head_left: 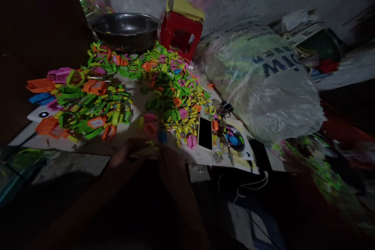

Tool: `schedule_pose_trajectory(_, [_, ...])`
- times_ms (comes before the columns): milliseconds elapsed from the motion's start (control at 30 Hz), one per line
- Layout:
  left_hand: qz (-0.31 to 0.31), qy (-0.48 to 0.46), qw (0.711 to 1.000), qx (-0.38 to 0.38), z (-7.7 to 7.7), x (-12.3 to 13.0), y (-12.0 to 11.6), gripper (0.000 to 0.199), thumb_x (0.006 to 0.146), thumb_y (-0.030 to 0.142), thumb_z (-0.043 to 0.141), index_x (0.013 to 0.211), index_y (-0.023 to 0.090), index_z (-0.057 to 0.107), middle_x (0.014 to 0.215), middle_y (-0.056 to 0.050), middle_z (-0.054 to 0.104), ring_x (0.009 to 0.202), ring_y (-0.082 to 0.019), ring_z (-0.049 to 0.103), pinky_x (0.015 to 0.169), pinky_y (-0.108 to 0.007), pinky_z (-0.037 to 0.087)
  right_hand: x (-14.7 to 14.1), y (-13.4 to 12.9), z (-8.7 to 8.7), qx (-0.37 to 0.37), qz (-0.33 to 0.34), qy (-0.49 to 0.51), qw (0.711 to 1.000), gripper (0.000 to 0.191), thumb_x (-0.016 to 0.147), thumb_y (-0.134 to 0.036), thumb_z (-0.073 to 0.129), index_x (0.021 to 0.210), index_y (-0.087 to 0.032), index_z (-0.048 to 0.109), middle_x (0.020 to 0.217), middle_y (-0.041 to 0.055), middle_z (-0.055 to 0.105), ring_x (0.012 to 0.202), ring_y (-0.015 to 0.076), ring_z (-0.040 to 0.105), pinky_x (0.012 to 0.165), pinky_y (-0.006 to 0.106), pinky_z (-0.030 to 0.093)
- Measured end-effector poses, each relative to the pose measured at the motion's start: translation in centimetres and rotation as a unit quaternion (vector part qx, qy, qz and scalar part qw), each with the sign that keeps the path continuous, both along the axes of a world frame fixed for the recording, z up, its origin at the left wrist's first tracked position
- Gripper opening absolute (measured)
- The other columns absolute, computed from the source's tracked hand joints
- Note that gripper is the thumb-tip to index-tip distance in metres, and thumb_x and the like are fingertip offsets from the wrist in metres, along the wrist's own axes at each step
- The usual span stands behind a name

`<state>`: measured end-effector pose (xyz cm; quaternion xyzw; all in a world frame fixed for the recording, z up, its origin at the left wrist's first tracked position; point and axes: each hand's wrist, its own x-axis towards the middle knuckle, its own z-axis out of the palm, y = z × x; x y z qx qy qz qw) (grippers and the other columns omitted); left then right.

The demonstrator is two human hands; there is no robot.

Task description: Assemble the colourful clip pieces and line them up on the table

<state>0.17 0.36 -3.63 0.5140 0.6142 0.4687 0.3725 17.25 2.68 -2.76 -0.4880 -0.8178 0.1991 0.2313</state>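
Observation:
At the table's front edge, my left hand (128, 155) and my right hand (170, 161) are close together in shadow. Between their fingertips is a small yellow plastic piece (150, 148); its exact shape is too dark to make out, and both hands appear closed on it. Just beyond the fingers lie an orange plastic band (150, 129) and a small blue piece (162, 137). To the left is a heap of green, orange and pink watch-like plastic bands (96, 101). Right of my hands, small yellow-ended tubes (187, 125) are piled among more bands.
A metal basin (124, 27) and a red box (182, 33) stand at the back. A phone (205, 133) and a small metal bowl (234, 137) of coloured pieces lie right. A large filled plastic sack (263, 82) borders the table's right side.

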Motion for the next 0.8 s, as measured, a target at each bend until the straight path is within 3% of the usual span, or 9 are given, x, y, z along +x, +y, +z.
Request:
schedule_pose_trajectory(133, [0.003, 0.025, 0.999, -0.034, -0.1, -0.5, 0.2, 0.033, 0.072, 0.042, 0.067, 0.098, 0.022, 0.061, 0.094, -0.003, 0.072, 0.084, -0.019, 0.069, 0.072, -0.025, 0.057, -0.7, -0.2, 1.1, -0.046, -0.009, -0.116, 0.992, 0.033, 0.091, -0.031, 0.055, 0.121, -0.018, 0.057, 0.106, 0.009, 0.07, 0.094, 0.0227, 0.066, 0.08, 0.032, 0.048])
schedule_pose_trajectory(267, [-0.022, 0.054, 0.997, -0.055, -0.1, -0.4, 0.3, 0.037, 0.075, 0.047, 0.063, 0.102, 0.022, 0.061, 0.097, -0.003, 0.072, 0.087, -0.019, 0.068, 0.074, -0.027, 0.055, -1.1, -0.3, 0.8, -0.044, -0.035, -0.197, 0.979, 0.022, 0.091, -0.036, 0.053, 0.098, -0.019, 0.065, 0.083, 0.0077, 0.072, 0.078, 0.0232, 0.068, 0.066, 0.029, 0.044])
schedule_pose_trajectory(433, [-0.059, 0.071, 0.993, -0.073, -0.7, -0.5, 0.6, 0.04, 0.077, 0.05, 0.061, 0.107, 0.023, 0.062, 0.101, -0.004, 0.071, 0.09, -0.02, 0.067, 0.082, -0.029, 0.052, -1.3, -0.2, -0.9, -0.018, 0.004, -0.199, 0.98, 0.024, 0.09, -0.036, 0.052, 0.082, -0.019, 0.066, 0.07, 0.0072, 0.069, 0.066, 0.0214, 0.064, 0.059, 0.029, 0.037])
schedule_pose_trajectory(500, [-0.072, 0.076, 0.992, -0.075, -0.4, -1.2, 0.9, 0.041, 0.076, 0.051, 0.062, 0.104, 0.022, 0.063, 0.1, -0.004, 0.071, 0.089, -0.021, 0.067, 0.08, -0.029, 0.053, -1.1, 0.2, -1.6, 0.004, 0.01, -0.162, 0.987, 0.022, 0.09, -0.037, 0.053, 0.086, -0.02, 0.067, 0.074, 0.0063, 0.068, 0.071, 0.0211, 0.063, 0.062, 0.029, 0.038])
schedule_pose_trajectory(567, [-0.058, 0.086, 0.993, -0.053, 0.7, -2.4, 1.4, 0.041, 0.075, 0.052, 0.061, 0.103, 0.022, 0.065, 0.102, -0.004, 0.071, 0.091, -0.021, 0.066, 0.079, -0.028, 0.053, -0.5, 1.0, -2.4, 0.04, -0.003, -0.114, 0.993, 0.029, 0.085, -0.044, 0.061, 0.104, -0.023, 0.066, 0.091, 0.0074, 0.069, 0.086, 0.0234, 0.061, 0.072, 0.032, 0.041])
schedule_pose_trajectory(667, [0.069, 0.145, 0.987, 0.011, 4.0, -5.2, 2.5, 0.04, 0.079, 0.048, 0.059, 0.109, 0.021, 0.064, 0.107, -0.003, 0.07, 0.094, -0.02, 0.065, 0.08, -0.028, 0.051, 1.4, 2.7, -3.5, 0.072, -0.09, -0.085, 0.99, 0.059, 0.079, -0.053, 0.066, 0.128, -0.022, 0.056, 0.116, 0.0136, 0.062, 0.104, 0.0302, 0.055, 0.085, 0.041, 0.041])
schedule_pose_trajectory(800, [0.211, 0.287, 0.925, 0.134, 8.7, -10.1, 5.6, 0.04, 0.086, 0.04, 0.057, 0.12, 0.019, 0.06, 0.113, -0.002, 0.066, 0.101, -0.017, 0.061, 0.091, -0.029, 0.046, 3.8, 4.0, -4.9, 0.043, -0.181, -0.165, 0.969, 0.037, 0.089, -0.039, 0.055, 0.122, -0.024, 0.062, 0.125, 0.0162, 0.058, 0.111, 0.0331, 0.051, 0.086, 0.047, 0.039])
